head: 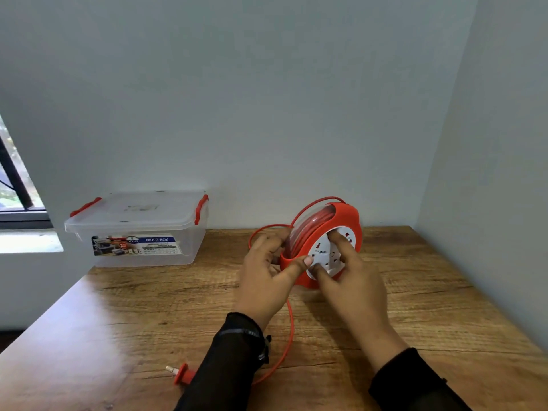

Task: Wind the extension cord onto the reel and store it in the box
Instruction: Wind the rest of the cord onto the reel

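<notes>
Near edge of the wooden table (148, 307): I see the red plug (181, 373) lying flat, its pins pointing toward the left edge. From it the red cord (289, 336) runs under my left sleeve (231, 360), then climbs away from me toward mid-table.

Mid-table, right of centre: the reel (323, 241) stands on its rim, tilted, its axle roughly level and its white socket face turned toward me and to the right. Red housing, red cord coils packed inside; one loose loop arcs over the top, another bulges out on the left side. Markings on the socket face are too small to read.

Left hand (267, 274) grips the reel's left rim, thumb pressed on the white face. Right hand (353, 280) has its fingers closed on the white face.

Far left corner, against the wall: clear plastic box (139, 229), lid on, red latches at both ends. Label reads "MULTI-BOX"; I cannot read the smaller print.
</notes>
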The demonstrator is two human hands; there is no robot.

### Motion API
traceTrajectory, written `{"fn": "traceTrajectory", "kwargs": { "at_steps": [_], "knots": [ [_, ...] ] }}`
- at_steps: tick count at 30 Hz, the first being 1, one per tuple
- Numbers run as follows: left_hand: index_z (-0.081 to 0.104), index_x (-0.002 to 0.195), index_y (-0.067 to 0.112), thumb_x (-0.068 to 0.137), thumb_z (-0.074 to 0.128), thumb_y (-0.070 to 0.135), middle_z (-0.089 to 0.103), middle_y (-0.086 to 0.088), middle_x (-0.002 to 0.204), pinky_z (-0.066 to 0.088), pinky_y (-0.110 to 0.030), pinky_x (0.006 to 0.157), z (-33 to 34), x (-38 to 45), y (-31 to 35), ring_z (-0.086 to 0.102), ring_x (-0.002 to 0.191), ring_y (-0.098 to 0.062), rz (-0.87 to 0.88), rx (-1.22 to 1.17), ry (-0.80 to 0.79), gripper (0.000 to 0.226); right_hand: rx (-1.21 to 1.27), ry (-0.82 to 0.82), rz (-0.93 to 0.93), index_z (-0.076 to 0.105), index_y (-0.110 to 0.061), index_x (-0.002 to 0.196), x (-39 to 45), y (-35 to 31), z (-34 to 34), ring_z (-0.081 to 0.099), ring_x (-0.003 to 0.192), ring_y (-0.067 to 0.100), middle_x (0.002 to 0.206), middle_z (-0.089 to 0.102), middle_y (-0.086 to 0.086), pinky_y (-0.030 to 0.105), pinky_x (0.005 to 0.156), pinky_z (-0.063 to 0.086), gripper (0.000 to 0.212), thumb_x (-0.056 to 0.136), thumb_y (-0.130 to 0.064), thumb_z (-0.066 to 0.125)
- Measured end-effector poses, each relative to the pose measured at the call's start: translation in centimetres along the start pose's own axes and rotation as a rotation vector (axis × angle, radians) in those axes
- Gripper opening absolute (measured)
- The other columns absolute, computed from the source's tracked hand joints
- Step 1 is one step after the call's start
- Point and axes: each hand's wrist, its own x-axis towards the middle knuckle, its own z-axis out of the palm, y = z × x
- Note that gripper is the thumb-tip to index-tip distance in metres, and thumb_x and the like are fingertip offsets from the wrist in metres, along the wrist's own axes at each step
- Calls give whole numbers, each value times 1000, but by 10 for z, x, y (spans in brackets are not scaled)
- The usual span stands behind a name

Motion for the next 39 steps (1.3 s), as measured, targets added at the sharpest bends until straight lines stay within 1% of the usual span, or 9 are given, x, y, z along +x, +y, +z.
{"fn": "traceTrajectory", "kwargs": {
  "at_steps": [3,7,10,13,17,21,29,34,39],
  "knots": [
    [67,113,32,74,79,29,64,9,108,55,-26,76,5,0,3,65,95,-9,17,-44,6,41,274,64,123,49,-35,132,2,0,2,67,89,19,96,69,1,31,70,52,64,74,-37,75],
    [67,110,32,73,77,33,71,4,103,58,-45,80,11,-2,2,69,95,-16,-1,-42,-14,39,592,66,327,52,-29,130,7,-1,5,64,95,13,107,66,0,24,78,49,63,73,-22,79],
    [69,108,30,71,81,26,68,8,102,58,-31,82,18,-7,-1,65,93,-2,13,-23,12,39,931,34,508,59,-21,114,12,-2,1,63,67,9,99,68,11,20,53,47,37,79,-15,71],
    [67,111,27,70,83,25,52,8,112,49,-10,79,23,-8,-6,55,96,6,12,60,13,43,1146,-100,724,51,-25,93,16,0,-2,36,31,4,67,54,9,13,34,21,10,86,-22,58],
    [62,104,39,70,83,18,46,9,107,44,-5,80,23,-8,-7,50,97,10,22,131,22,45,1409,-207,957,50,-13,81,18,2,-4,26,23,4,54,48,6,12,33,18,26,89,-37,52],
    [65,110,26,73,81,9,51,8,102,41,2,71,23,-11,0,48,88,23,-1,76,-6,44,1625,-201,1003,47,-8,75,21,-1,-14,21,18,4,49,48,9,10,31,18,39,94,-42,47],
    [68,108,21,77,78,22,72,4,95,58,-26,72,17,-7,-6,68,77,-4,-112,-12,3,33,1279,-344,899,53,-10,87,22,-4,-13,32,26,4,74,72,9,15,33,25,15,95,-21,48],
    [68,101,23,78,78,22,67,8,78,51,-21,63,7,-1,-6,61,64,-1,-165,-70,82,26,1033,-440,780,62,-13,90,18,-9,-14,42,38,9,76,73,6,18,39,30,14,90,-26,57],
    [67,107,22,79,77,22,73,0,98,61,-31,77,-2,4,-7,72,86,-12,-235,-169,65,29,206,-107,209,60,-15,90,11,2,-10,61,78,14,86,65,-5,25,60,42,19,80,-28,70]
  ]
}}
